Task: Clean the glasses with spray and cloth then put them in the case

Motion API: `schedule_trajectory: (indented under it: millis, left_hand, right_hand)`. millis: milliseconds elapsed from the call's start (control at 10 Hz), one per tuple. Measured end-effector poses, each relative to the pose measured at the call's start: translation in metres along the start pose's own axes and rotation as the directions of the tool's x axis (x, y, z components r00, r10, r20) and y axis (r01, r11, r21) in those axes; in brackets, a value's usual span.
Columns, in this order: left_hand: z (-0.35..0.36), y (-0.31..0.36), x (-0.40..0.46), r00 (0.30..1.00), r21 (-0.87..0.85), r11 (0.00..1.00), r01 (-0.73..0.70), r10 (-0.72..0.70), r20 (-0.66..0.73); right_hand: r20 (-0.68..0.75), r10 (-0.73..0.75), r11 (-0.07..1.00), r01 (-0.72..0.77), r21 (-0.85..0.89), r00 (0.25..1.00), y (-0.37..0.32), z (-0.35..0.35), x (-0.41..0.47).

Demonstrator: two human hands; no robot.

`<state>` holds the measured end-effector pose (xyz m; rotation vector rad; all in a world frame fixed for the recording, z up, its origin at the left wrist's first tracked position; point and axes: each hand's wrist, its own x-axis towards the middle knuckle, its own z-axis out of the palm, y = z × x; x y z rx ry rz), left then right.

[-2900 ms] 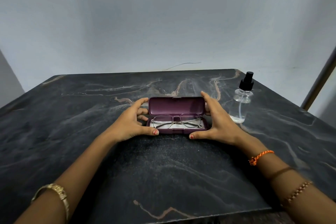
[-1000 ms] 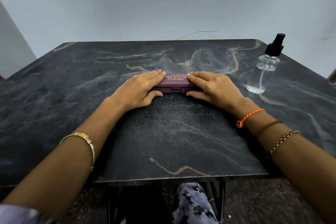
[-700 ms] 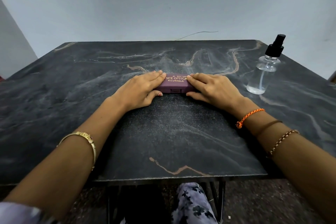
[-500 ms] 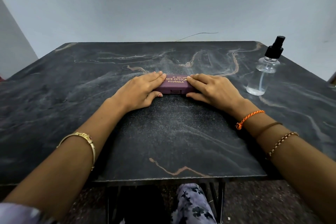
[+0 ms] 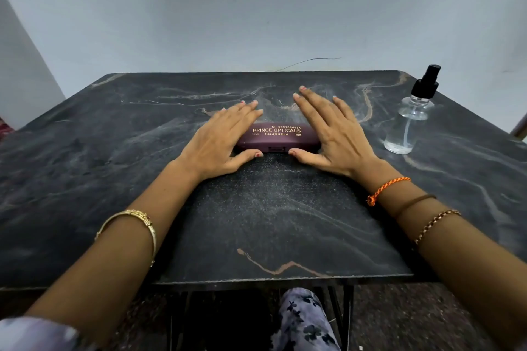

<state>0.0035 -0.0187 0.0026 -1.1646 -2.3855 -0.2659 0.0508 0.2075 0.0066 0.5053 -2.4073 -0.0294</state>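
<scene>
The closed maroon case lies at the counter's centre. Left hand at 9 o'clock and right hand at 3 o'clock flank it, fingers spread flat, grasping nothing. The spray bottle stands at 2 o'clock.

the table is bare along its left and near edges; the case blocks the middle, the bottle stands near the right edge.

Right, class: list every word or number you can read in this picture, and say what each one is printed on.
"PRINCE OPTICALS": lid of the maroon glasses case.
"ROURKELA": same lid, the line below.
"M" plus a phone number: top line, digits too small to read surely.
Spray bottle: no label seen.
</scene>
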Motion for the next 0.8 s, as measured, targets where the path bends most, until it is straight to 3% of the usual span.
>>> schedule_trajectory:
  millis: [200,400,500,600,700,800]
  left_hand:
    - [0.001,0.002,0.000,0.992,0.038,0.995,0.090,-0.086,-0.091]
    - [-0.003,0.004,0.009,0.997,0.223,0.972,0.068,-0.061,-0.038]
    - [-0.005,-0.004,0.025,0.981,0.096,0.986,0.136,-0.121,-0.154]
    - [-0.004,-0.021,0.058,0.907,-0.167,0.952,0.256,-0.296,-0.299]
    - [0.001,-0.044,0.103,0.850,-0.322,0.894,0.311,-0.414,-0.326]
    - [0.015,-0.070,0.141,0.849,-0.278,0.876,0.395,-0.463,-0.252]
  right_hand:
    - [-0.056,0.147,0.988,-0.144,0.062,0.988,0.001,0.004,-0.003]
    - [-0.057,0.179,0.984,-0.178,0.019,0.982,0.004,0.005,0.001]
    - [-0.136,0.163,0.984,-0.171,-0.052,0.977,0.012,0.006,0.015]
    - [-0.202,0.289,0.957,-0.290,0.025,0.936,0.019,0.013,0.044]
    - [-0.186,0.423,0.900,-0.388,0.199,0.887,0.029,0.023,0.085]
    - [-0.142,0.560,0.809,-0.502,0.306,0.816,0.037,0.038,0.111]
